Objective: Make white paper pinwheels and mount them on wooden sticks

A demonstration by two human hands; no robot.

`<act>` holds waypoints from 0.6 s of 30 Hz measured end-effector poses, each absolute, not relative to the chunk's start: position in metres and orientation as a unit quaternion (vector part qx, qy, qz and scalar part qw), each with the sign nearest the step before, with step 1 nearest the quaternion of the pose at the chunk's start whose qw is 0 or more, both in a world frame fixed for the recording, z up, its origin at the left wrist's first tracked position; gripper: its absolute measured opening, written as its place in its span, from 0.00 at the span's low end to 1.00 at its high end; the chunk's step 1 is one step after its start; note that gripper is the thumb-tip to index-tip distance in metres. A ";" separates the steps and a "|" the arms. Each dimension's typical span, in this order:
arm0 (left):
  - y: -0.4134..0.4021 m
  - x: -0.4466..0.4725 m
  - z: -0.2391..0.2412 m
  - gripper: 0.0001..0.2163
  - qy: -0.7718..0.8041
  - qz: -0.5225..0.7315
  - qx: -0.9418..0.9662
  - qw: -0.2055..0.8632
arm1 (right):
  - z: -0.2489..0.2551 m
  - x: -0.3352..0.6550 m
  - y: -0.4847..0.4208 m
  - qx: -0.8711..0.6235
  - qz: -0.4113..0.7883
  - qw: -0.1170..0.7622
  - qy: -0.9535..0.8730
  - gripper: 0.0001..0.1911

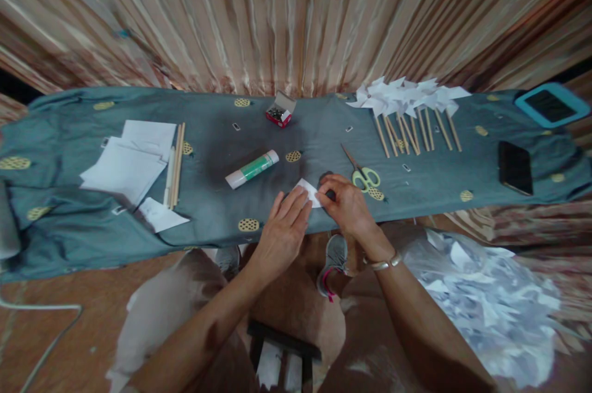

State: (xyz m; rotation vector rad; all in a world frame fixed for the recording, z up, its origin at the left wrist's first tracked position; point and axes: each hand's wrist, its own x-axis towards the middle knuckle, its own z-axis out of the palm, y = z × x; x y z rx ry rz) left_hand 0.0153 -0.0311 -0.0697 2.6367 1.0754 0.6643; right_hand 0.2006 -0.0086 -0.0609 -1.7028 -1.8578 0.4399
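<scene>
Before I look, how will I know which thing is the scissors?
Start at the blue-green cloth. Just beyond the right hand, toward the white paper pinwheels, lie the scissors. Unlike the straight pinwheel sticks, they have two pale yellow-green finger loops.

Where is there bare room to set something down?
Bare cloth lies between the loose sticks and the green tube, and between the scissors and the black phone. It is crowded at the papers, the pinwheels, and where the left hand and right hand work.
</scene>
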 end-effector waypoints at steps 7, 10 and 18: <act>-0.041 0.021 -0.084 0.23 0.370 0.177 0.903 0.126 | -0.062 0.199 -0.008 -0.635 0.153 0.293 -0.698 0.06; -0.040 0.021 -0.083 0.23 0.371 0.174 0.903 0.128 | -0.063 0.198 -0.008 -0.644 0.147 0.284 -0.695 0.06; -0.040 0.022 -0.081 0.24 0.375 0.163 0.904 0.125 | -0.067 0.196 -0.008 -0.652 0.132 0.273 -0.695 0.05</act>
